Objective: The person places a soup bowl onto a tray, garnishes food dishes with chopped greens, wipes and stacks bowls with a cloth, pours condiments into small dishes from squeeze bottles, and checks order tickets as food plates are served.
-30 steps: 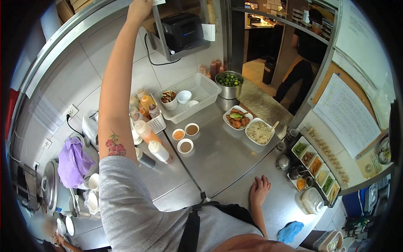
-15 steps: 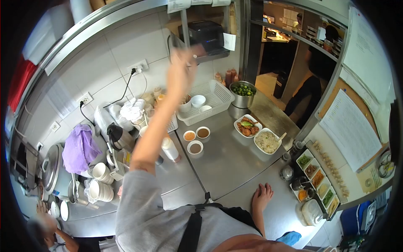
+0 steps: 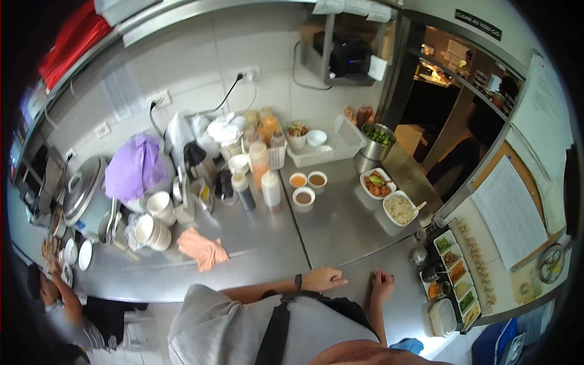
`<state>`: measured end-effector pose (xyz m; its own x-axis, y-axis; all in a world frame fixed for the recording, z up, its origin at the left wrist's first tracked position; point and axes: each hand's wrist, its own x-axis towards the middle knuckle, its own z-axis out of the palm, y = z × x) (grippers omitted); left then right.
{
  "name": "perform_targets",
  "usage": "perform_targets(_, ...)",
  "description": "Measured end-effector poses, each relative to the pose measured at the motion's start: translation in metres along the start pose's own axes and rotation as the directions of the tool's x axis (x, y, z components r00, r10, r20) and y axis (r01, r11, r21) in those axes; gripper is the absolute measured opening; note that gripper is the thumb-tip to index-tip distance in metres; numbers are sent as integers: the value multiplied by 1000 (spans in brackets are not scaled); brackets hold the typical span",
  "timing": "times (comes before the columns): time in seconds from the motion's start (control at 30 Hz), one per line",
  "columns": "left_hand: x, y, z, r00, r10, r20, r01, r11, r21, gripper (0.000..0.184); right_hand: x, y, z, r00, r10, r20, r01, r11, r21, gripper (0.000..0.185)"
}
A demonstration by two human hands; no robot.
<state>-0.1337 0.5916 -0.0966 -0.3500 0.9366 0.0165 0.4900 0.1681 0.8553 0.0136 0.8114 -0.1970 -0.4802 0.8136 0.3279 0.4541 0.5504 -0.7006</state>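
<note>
My left hand (image 3: 324, 278) is low in front of my body, over the counter's front edge, with a dark band at the wrist. Its fingers are curled in and nothing shows in them. On the steel counter to the right, my right hand (image 3: 382, 285) has its fingers bent inward, also with nothing visible in it. Beyond the hands stand three small sauce cups (image 3: 304, 196), a white bowl of fried pieces with a green garnish (image 3: 376, 184) and a white bowl of rice (image 3: 399, 210) with a utensil handle sticking out.
Squeeze bottles (image 3: 271, 190) stand left of the cups, near an orange cloth (image 3: 202, 249) and stacked white bowls (image 3: 152, 232). A white basket (image 3: 340, 143) and a pot of green vegetables (image 3: 378, 140) are behind. Garnish trays (image 3: 457, 271) line the right. Another person (image 3: 76, 310) works at far left.
My left arm has come down from its raised reach near the black machine on the wall to the counter edge. My right hand, earlier spread flat, has curled. The view has shifted left.
</note>
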Motion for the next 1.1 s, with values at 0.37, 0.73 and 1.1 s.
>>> perform_targets(0.37,-97,-1,78,999,25,-45,-31,990,-138,23,-41,12,-7,1000,15,20,-25,805,593,17)
perform_targets(0.73,-168,13,36,938,-346,-25,345,938,-33,35,-48,1,-21,991,-12,134,-42,918,395,47)
perform_targets(1.1,-21,119,-338,650,413,-638,-168,897,409,12,-47,-20,-19,989,-122,-87,110,985,-130,26)
